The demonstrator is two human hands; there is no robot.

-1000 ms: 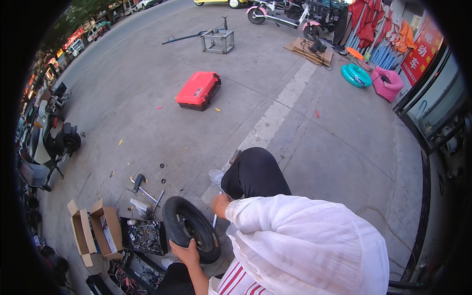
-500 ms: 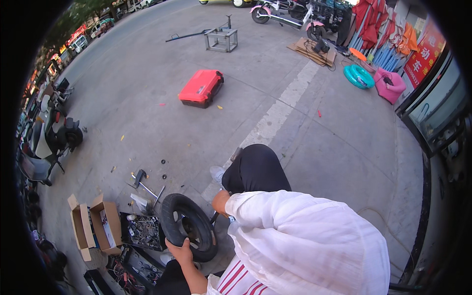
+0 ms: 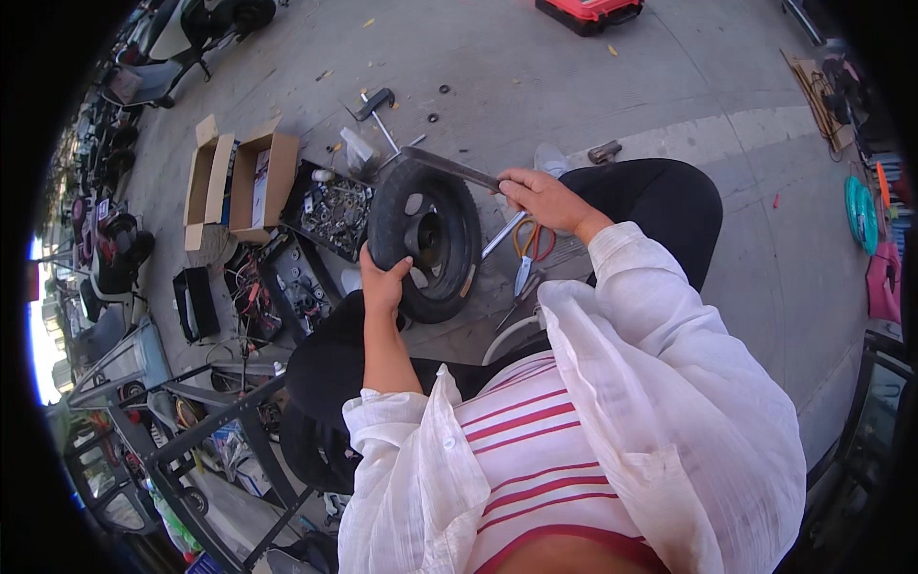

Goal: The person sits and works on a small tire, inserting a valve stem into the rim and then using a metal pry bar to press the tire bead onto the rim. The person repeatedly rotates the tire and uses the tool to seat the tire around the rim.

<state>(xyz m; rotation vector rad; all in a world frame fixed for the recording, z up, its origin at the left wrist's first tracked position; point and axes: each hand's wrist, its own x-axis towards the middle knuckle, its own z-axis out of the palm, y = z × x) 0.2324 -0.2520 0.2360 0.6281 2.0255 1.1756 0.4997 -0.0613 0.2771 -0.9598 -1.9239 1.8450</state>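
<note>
A small black tyre on a wheel rim (image 3: 386, 215) stands tilted on the pavement between my legs. My left hand (image 3: 384, 277) is closed around its near left side, with the thumb over the sidewall. In my right hand (image 3: 547, 199) is a dark, flat metal tyre lever (image 3: 457, 168). The lever reaches left across the top of the tyre; whether it touches the rubber I cannot tell. Just right of the wheel lie scissors (image 3: 524, 260) with orange and yellow handles. A shiny metal rod (image 3: 503, 235) slants beside them, partly hidden behind the wheel.
Left of the wheel sit a black tray of small metal parts (image 3: 335, 212), another parts tray (image 3: 298, 287) and open cardboard boxes (image 3: 256, 182). Beyond the wheel lies a hammer-like tool (image 3: 376, 103). A metal frame (image 3: 201, 435) stands near left; a red case (image 3: 591, 13) is far off.
The view has tipped down and turned, so the red case now sits at the top edge. My right hand has risen from beside the wheel, and the tyre lever now shows in it.
</note>
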